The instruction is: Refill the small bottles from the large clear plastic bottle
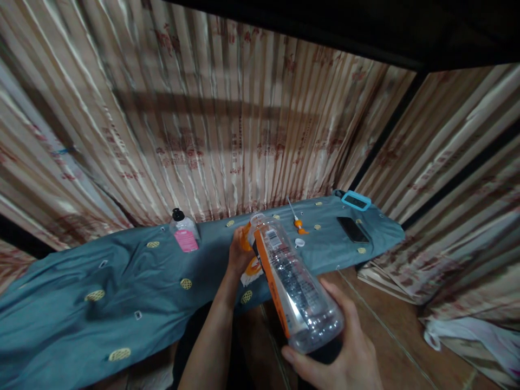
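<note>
My right hand [339, 349] grips the base of a clear plastic bottle [294, 287] with an orange and white label, tilted with its open neck pointing away from me. My left hand [239, 254] is up at the bottle's neck and holds something orange and white against it; what it is I cannot tell. A small white cap [299, 242] lies on the blue-grey cloth [122, 292] just beyond the bottle's mouth.
On the cloth-covered surface stand a small clear bottle with a black cap and pink label [184, 232], an orange-handled tool [298, 218], a dark phone [352, 229] and a turquoise-framed device [356, 200]. Striped curtains [227, 135] hang behind. Brown floor tiles [398, 336] lie below.
</note>
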